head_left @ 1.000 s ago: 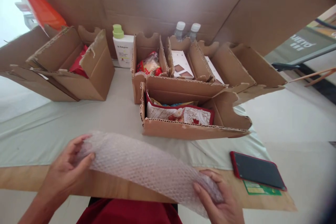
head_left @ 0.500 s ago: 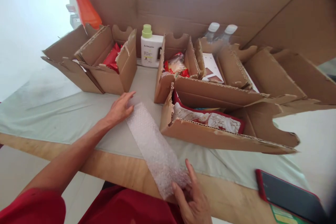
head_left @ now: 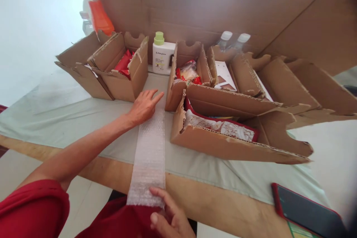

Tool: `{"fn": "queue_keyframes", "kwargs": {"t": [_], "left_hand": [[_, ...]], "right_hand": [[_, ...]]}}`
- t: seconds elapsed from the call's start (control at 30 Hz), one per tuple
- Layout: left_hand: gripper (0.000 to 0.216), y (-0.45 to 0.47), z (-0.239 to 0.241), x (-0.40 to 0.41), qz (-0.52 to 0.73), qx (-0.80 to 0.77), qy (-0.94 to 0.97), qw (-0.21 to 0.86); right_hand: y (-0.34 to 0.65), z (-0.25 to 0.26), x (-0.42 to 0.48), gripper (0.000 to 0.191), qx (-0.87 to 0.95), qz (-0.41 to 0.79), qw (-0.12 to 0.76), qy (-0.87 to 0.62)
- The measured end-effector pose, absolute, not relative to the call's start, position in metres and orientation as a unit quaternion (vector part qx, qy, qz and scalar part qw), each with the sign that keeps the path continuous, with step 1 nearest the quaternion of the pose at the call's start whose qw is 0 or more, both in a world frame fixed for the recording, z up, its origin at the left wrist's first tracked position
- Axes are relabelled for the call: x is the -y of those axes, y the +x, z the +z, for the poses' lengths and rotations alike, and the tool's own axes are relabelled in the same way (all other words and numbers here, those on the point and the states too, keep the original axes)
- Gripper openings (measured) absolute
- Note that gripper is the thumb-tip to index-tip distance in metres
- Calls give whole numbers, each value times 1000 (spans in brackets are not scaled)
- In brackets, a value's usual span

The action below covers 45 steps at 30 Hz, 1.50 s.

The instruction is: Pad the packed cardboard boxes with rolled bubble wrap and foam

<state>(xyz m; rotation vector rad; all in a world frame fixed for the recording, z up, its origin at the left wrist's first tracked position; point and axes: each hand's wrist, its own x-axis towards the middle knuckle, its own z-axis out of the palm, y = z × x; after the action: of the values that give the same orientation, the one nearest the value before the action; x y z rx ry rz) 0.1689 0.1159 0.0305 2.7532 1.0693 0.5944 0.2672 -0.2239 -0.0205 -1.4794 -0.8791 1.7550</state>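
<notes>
A long strip of bubble wrap (head_left: 149, 148) lies nearly straight away from me, its near end hanging over the table edge. My left hand (head_left: 145, 106) rests on its far end with the fingers stretched out and apart. By the near end is my right hand (head_left: 171, 214), its index finger on the strip's right side and the thumb spread away from it. Neither hand has closed round the wrap. Just beyond the left hand stands a white bottle with a green cap (head_left: 161, 57).
Cardboard bins hold red packets (head_left: 124, 62), a snack bag (head_left: 188, 71), white cards (head_left: 224, 76) and a dark red pouch (head_left: 223, 125). An orange bottle (head_left: 99, 13) and clear bottles (head_left: 225, 40) stand behind. A phone (head_left: 308, 210) lies at the right edge of the cloth-covered table (head_left: 195, 160).
The bubble wrap has turned from slanting to nearly straight. My left hand has moved right with its far end, and my right hand has moved left with the near end.
</notes>
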Motion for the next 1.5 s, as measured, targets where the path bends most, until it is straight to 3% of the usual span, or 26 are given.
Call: {"fn": "queue_keyframes", "kwargs": {"t": [0.13, 0.27, 0.37, 0.43, 0.53, 0.63, 0.77, 0.87, 1.0, 1.2, 1.37, 1.5], "left_hand": [[51, 124, 26, -57, 238, -295, 920, 98], [38, 62, 34, 16, 161, -201, 906, 336], [72, 36, 39, 55, 112, -185, 874, 435], [84, 32, 34, 68, 123, -223, 876, 410], [47, 43, 16, 68, 193, -327, 861, 339], [39, 61, -2, 53, 243, -412, 831, 284], [50, 73, -15, 37, 245, -417, 844, 233], [52, 73, -16, 38, 237, -419, 854, 197], [56, 66, -6, 53, 266, -418, 856, 147], [48, 58, 3, 72, 283, -340, 870, 219], [46, 70, -15, 54, 292, -374, 854, 214], [44, 76, -23, 44, 321, -376, 857, 149]], "right_hand": [[269, -15, 216, 82, 294, 721, 353, -519], [278, -6, 209, 78, 268, 756, 349, -486], [282, -5, 201, 72, 246, 762, 386, -458], [281, -7, 193, 70, 228, 759, 435, -427], [277, -9, 182, 72, 233, 724, 520, -388], [276, -11, 176, 68, 365, 572, 566, -469], [282, -15, 166, 60, 659, 218, 426, -580], [287, -20, 149, 48, 756, 91, 302, -574], [290, -15, 127, 42, 783, 74, 274, -554], [285, 7, 126, 28, 757, 199, 270, -560], [281, 2, 135, 35, 746, 44, 307, -590], [274, -5, 133, 33, 778, 41, 287, -557]]}}
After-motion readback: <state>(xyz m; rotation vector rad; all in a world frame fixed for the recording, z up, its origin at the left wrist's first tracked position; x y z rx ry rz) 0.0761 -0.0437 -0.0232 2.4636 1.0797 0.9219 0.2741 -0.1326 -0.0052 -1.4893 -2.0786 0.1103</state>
